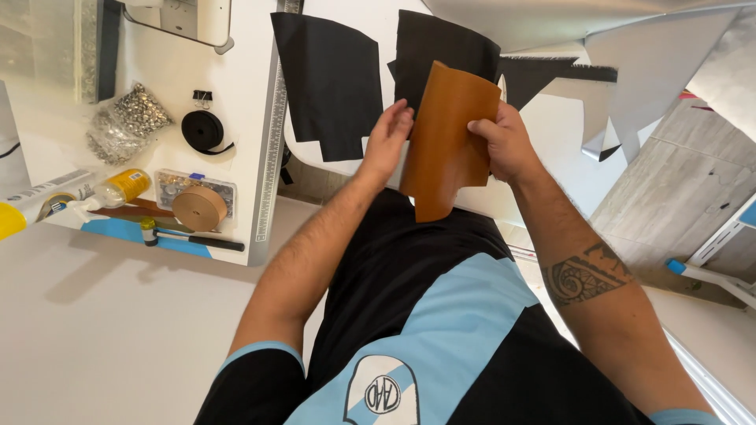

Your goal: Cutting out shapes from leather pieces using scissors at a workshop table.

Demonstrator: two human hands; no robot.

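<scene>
Over the near edge of the white worktable (244, 71), both hands hold a tan, curved piece of leather (445, 142) upright above the person's lap. Right hand (504, 145) grips the leather's right edge, fingers curled shut around it. Left hand (386, 142) lies flat and open-fingered against the left side of the sheet, fingertips touching it.

Behind the leather, flat on the table: two black fabric panels (331, 83), one at the near edge, the other just beside it toward the far side. Pale grey cut sheets (630, 71) hang off the right end.

Along the table's left part: a long steel ruler (272, 134) running edge to edge, a clear bag of metal studs (126, 122), a coil of black strap (203, 130), a roll of tan tape (199, 208) on a clear compartment box, a yellow glue bottle (118, 189), a black binder clip (202, 98).
</scene>
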